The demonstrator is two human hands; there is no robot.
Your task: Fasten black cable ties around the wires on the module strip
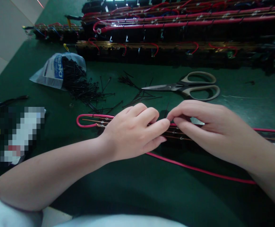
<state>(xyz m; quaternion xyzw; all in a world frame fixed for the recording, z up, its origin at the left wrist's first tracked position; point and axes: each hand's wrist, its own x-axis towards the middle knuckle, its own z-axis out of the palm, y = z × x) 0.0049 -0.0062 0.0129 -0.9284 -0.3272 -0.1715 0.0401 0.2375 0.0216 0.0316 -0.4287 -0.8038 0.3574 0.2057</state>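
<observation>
A long dark strip with brass-coloured rods and a red cable [87, 116] looped at its left end lies across the table in front of me. My left hand [134, 130] rests over this strip with its fingers curled; what they grip is hidden beneath them. Against its fingertips, my right hand [208, 129] pinches with thumb and index finger at a thin black cable tie [167, 108], whose tail sticks up between the hands. A loose length of red cable [194, 169] runs below the strip, passing under the right forearm.
Behind the hands lie scissors [175, 86] and loose cable ties [139, 99]. A plastic bag [54, 71] spills more ties at left. Several wired strips [137, 47] line the back of the green table [132, 192]. A blurred-out white object [24, 135] sits at far left.
</observation>
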